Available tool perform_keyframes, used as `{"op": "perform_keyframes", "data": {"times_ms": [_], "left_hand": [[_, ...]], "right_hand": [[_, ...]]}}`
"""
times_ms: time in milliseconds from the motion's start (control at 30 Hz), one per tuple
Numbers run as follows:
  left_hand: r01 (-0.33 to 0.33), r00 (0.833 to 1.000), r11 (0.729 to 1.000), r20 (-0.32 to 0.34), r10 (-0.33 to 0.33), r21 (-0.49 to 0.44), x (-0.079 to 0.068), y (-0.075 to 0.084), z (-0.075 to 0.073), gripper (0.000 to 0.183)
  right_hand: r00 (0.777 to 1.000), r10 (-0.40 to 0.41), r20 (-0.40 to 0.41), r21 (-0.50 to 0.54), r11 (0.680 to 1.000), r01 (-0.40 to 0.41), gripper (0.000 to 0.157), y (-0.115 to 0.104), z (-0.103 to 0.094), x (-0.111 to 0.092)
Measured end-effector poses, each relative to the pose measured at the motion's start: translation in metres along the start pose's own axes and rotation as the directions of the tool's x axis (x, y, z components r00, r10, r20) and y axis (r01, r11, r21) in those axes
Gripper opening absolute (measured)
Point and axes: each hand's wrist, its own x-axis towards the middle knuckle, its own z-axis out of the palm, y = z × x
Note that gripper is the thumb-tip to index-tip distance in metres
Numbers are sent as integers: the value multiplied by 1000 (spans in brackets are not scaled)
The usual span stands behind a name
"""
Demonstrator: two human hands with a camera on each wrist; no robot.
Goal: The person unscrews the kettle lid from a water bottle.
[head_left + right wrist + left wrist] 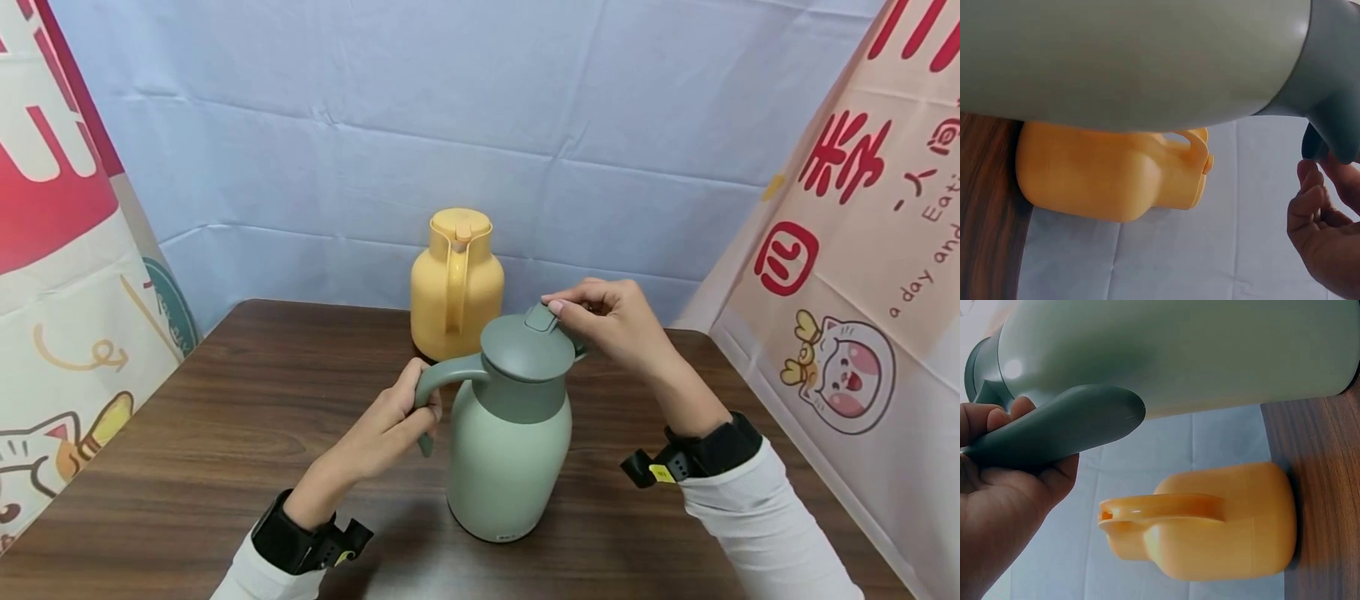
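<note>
A pale green vacuum jug (510,458) with a darker green neck stands on the table in the head view. My left hand (390,421) grips its curved handle (1079,422), fingers wrapped round the upper part in the left wrist view. Over the jug's top, my right hand (618,321) pinches the raised tab of the round lid (525,346) between thumb and index finger. The right wrist view shows those fingertips (1309,175) by the tab, beside the spout (1338,125). Inside the jug cannot be seen.
Behind the green jug stands a yellow jug (457,292), its handle facing me. Both rest on a dark wooden table (247,467). A pale blue cloth (360,150) hangs at the back, and printed cloths (847,275) hang along both sides.
</note>
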Motion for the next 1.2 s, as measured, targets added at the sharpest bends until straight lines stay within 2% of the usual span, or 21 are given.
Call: {"op": "perform_keyframes", "data": {"times_ms": [167,433,667,800,1067,1200], "left_hand": [[3,1000,1000,-1,-3,11,0,0,1,14],[-10,1000,1000,-1,10,18,1,-1,0,14],[-9,1000,1000,-2,9,-2,0,-3,0,13],[-10,1000,1000,-7,10,-1,0,-2,1,14],[-10,1000,1000,-6,10,-3,1,-2,1,13],[-7,1000,1000,-9,7,-6,0,0,1,13]], "right_hand": [[999,26,34,-16,1000,-26,14,-5,2,12],[989,125,79,-89,989,-118,17,-14,4,24],[990,120,75,-219,971,-101,25,-27,12,28],[987,130,92,-248,963,-104,31,-34,16,30],[979,171,114,-283,950,-132,29,-43,19,34],[978,182,102,-343,929,-137,26,-49,23,35]]}}
